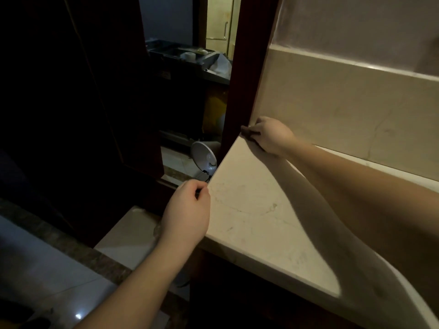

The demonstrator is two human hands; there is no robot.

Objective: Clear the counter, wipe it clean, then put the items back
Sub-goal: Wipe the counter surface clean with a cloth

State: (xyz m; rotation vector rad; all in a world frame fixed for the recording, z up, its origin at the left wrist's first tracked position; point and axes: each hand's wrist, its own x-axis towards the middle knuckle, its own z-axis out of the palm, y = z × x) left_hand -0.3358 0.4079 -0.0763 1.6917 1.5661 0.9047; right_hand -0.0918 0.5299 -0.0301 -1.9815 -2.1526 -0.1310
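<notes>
While gripping a cloth [249, 133], right hand [270, 136].

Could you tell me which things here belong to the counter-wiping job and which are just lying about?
Part of the job:
- counter
- dark cloth, held in the far corner by the right hand
- left hand, at the counter's edge

Lying about:
- round white object below the counter
- cluttered tray behind

My right hand [270, 136] presses a dark cloth [249, 132] into the far corner of the pale marble counter [256, 210], beside the dark wood post [240, 91]; my left hand [187, 210] sits at the counter's near corner, fingers curled, pinching something small and dark; a round white fan [203, 157] stands below, past the edge.
</notes>
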